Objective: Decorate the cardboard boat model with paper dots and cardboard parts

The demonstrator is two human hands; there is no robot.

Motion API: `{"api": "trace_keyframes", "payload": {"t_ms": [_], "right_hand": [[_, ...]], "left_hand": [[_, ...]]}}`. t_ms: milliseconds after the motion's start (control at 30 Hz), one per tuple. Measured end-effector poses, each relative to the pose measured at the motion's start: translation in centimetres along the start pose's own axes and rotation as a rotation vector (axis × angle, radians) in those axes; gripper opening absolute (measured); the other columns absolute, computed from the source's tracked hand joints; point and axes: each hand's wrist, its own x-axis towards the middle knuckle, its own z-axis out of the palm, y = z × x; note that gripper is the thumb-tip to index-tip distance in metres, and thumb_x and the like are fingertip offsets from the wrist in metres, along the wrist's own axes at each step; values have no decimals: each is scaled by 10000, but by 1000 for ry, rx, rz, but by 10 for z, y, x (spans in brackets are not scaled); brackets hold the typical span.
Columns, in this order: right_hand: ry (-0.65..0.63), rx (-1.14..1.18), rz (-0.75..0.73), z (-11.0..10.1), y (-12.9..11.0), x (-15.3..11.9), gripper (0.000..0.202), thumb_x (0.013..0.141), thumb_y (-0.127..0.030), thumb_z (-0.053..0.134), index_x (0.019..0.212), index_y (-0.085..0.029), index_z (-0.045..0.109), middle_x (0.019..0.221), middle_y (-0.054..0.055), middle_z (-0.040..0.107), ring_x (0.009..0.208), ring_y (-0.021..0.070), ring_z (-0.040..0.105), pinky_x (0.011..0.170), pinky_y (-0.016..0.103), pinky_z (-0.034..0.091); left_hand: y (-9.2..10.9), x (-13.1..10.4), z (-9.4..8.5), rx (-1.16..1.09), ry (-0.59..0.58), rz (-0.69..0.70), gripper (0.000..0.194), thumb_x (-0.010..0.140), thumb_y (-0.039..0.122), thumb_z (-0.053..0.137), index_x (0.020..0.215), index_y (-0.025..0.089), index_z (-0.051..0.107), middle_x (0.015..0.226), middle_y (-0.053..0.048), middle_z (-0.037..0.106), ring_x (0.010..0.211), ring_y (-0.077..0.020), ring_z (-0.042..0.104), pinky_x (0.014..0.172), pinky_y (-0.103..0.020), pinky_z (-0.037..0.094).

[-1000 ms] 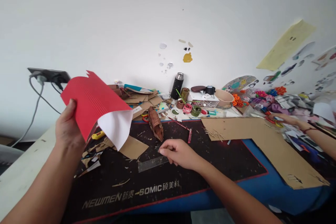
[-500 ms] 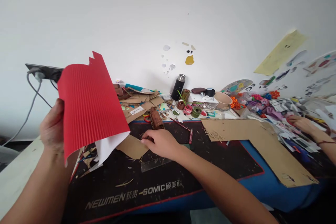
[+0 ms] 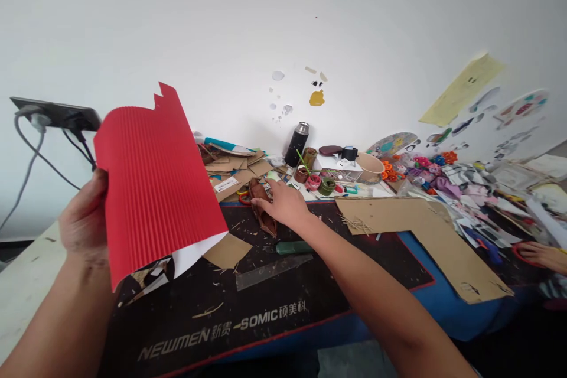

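Observation:
A sheet of red corrugated paper [image 3: 155,183] is gripped at its left edge by my left hand [image 3: 84,209]. It is held up and curved, showing a white underside and a stepped cut at the top. My right hand [image 3: 287,204] reaches across the mat, thumb and forefinger apart, over the right side of a brown boat-shaped piece [image 3: 262,212]. Whether the fingers touch it I cannot tell. Below lie a green-handled tool [image 3: 293,247], a clear ruler [image 3: 270,273] and a small cardboard piece [image 3: 229,251].
Cardboard scraps [image 3: 237,165], a black flask [image 3: 296,144] and open paint jars [image 3: 328,186] line the wall. An L-shaped cardboard [image 3: 425,221] lies right on the black mat [image 3: 248,313]. Another person's hand [image 3: 538,254] is at far right. A power strip [image 3: 62,113] sits left.
My right hand has moved away from the small cardboard piece, forward and right to the brown boat-shaped piece, uncovering the green-handled tool. The left hand still holds the red paper.

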Motion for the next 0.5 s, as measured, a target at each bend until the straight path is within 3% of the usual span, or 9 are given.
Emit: {"api": "trace_keyframes", "payload": {"t_ms": [133,233,367,500], "right_hand": [[-48,23,5,13,2,3,890,985,-785,570,1633,-184,462,1468,201,685,1273,415,691,984,487,549],[-67,23,2,16,0,3,806,981,-769,582,1559,-209,531,1396,184,729,1217,409,718,946,480,557],[-92,7,14,15,-1,6,749,1002,-700,588,1564,-210,517,1373,187,745,1209,410,725,933,484,561],[-98,21,-8,13,-1,7,807,979,-750,579,1564,-198,515,1332,198,762,1174,424,742,900,488,577]], "left_hand": [[-2,-2,1,19,18,-17,125,920,214,697,1037,190,735,881,-51,856,681,-203,810,653,-266,702],[-4,-3,3,26,5,5,87,910,187,697,988,195,734,868,-34,854,679,-173,806,703,-227,696],[-7,-7,13,46,97,-29,95,950,209,637,948,196,731,842,-11,849,601,-141,777,611,-200,675],[-7,-7,16,56,134,-32,169,988,224,575,1010,178,736,816,9,847,627,-150,793,847,-289,707]]}}
